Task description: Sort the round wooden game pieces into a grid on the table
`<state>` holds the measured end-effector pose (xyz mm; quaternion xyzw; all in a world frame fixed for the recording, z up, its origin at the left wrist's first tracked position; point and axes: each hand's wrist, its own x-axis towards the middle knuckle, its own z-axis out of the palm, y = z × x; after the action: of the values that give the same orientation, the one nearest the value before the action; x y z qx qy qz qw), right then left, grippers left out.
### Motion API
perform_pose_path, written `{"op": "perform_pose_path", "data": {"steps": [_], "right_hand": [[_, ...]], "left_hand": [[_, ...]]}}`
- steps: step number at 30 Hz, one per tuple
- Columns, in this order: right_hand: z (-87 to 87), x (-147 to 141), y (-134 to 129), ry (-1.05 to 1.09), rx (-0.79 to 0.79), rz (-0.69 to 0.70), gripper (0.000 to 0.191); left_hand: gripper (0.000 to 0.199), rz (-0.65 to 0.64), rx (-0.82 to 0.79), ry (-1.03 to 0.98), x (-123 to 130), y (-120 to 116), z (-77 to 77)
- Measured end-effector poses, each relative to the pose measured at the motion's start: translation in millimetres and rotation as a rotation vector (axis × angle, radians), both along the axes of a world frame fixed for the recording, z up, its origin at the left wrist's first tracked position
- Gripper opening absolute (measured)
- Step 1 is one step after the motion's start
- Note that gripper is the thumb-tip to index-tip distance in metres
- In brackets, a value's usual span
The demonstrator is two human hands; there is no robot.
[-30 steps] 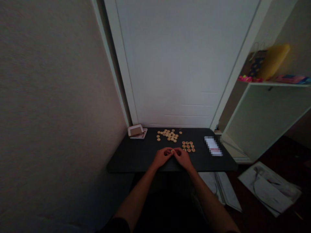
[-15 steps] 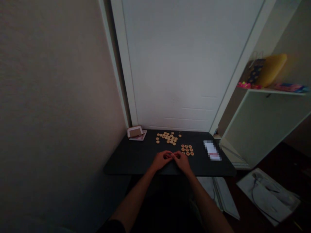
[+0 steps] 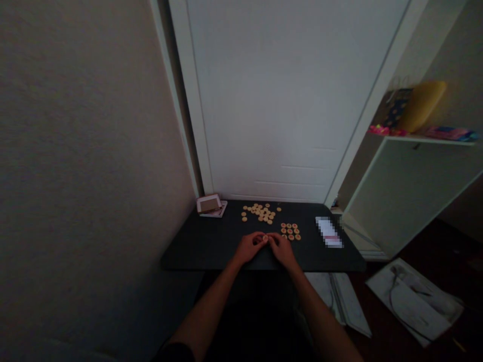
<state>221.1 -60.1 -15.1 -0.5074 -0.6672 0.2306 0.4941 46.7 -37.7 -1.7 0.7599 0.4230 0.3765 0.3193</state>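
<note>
— Fingers of the left hand and the right hand meet at mid-table: what is their state?

— Closed, the tips of both hands gripping one disc between them. Its reddish mark faces the camera; whether it touches the surface below cannot be told.

— Why two hands for so small a piece?

— Presumably because its thin round edge offers little purchase. A pinch from both sides would steady it and leave the marked face uncovered.

— What lies nearest?

— Just beyond the right hand, a grid of similar pieces, three rows of three, its near left member partly covered by that hand. Reddish marks show on them; the narrow, even gaps probably serve to make each piece distinct.

— And farther off?

— A loose pile, pale and crowded, with a few strays at its sides. Any marks there are too small to make out. Its distance from the grid seems to hold the two groups apart.

— What bounds the arrangement?

— Two shallow boxes, stacked askew, occupy the far left corner of the dark table; a blurred phone lies toward the right edge. Such marginal placing apparently reserves the middle for handwork. Behind rises a white door.
</note>
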Motion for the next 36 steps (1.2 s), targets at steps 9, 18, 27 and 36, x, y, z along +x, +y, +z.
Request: {"op": "perform_pose_path", "data": {"steps": [9,18,27,36], "right_hand": [[0.5,-1.1,-1.8,-0.037,0.026,0.028,0.024],[-12.4,-3.7,7.2,-0.196,0.121,-0.097,0.021],[-16.3,-6.9,10.0,-0.31,0.163,-0.137,0.023],[-9.7,-13.0,-13.0,-0.547,0.196,-0.128,0.032]], "left_hand": [[0.031,-0.004,0.053,0.048,-1.6,4.1,-4.0],[0.034,0.04,0.159,0.109,-0.9,5.1,-8.5],[0.022,0.06,0.222,0.125,-1.1,5.0,-8.4],[0.021,0.078,0.209,0.119,-1.2,6.1,-8.8]]}}
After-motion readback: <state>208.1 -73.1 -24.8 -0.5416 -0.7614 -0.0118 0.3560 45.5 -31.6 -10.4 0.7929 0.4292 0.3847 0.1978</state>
